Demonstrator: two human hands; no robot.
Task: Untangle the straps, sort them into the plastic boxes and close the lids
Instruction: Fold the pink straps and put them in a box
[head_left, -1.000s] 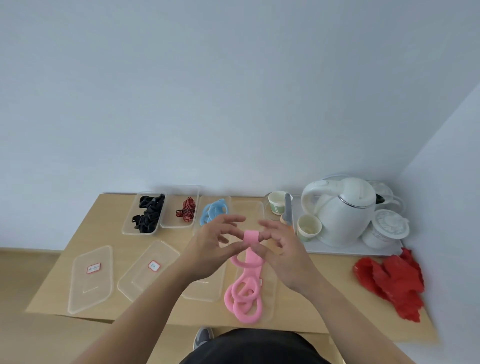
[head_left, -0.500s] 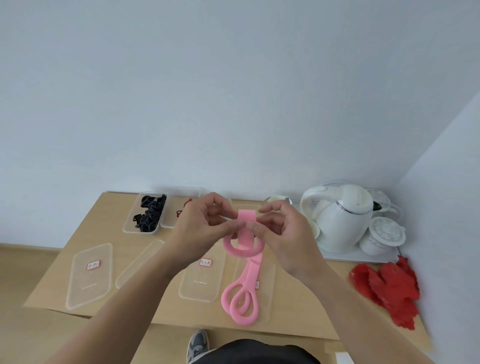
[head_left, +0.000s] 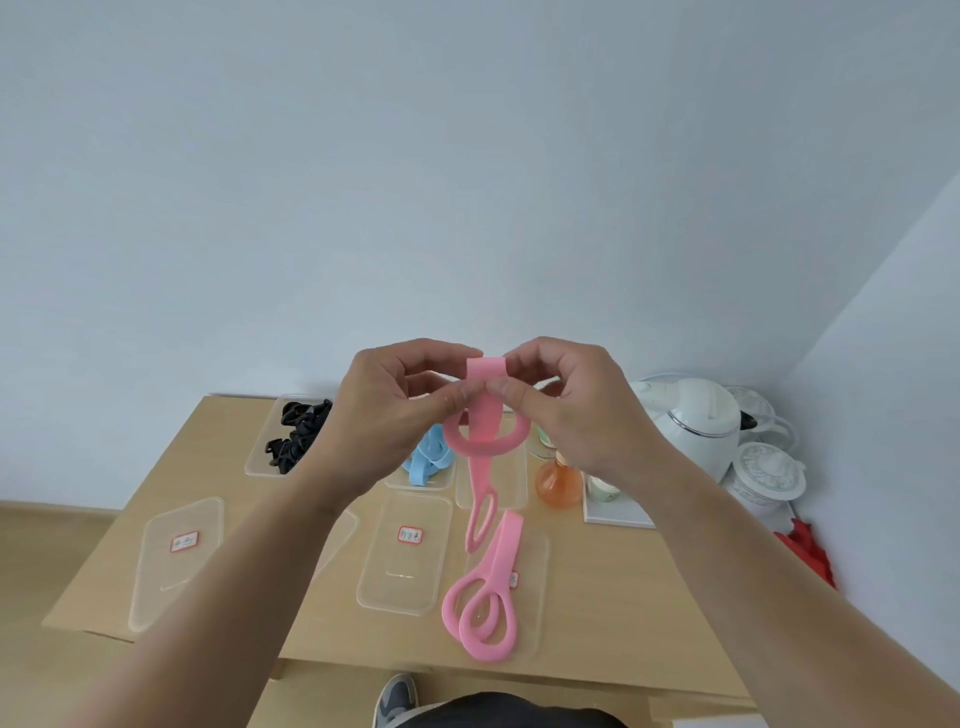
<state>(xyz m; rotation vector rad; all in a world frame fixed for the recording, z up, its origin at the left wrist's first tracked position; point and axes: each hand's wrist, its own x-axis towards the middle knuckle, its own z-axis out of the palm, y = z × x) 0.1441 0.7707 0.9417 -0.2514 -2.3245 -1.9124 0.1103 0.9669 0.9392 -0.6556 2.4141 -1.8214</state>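
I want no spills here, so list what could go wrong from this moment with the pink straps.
1. The left hand and right hand pinch the raised pink strap; its dangling end hangs close to the orange bottle and could swing into it.
2. The second pink strap lies on a lid near the table front edge; if the two are linked, which I cannot tell, a tug may drag it off.

- Left lid (head_left: 176, 587): red-bordered label (head_left: 185, 542), characters too small to read.
- Middle lid (head_left: 400, 584): second red-bordered label (head_left: 410, 534), print illegible.
- Right lid (head_left: 536, 571): third label (head_left: 514, 578), mostly hidden, unreadable.
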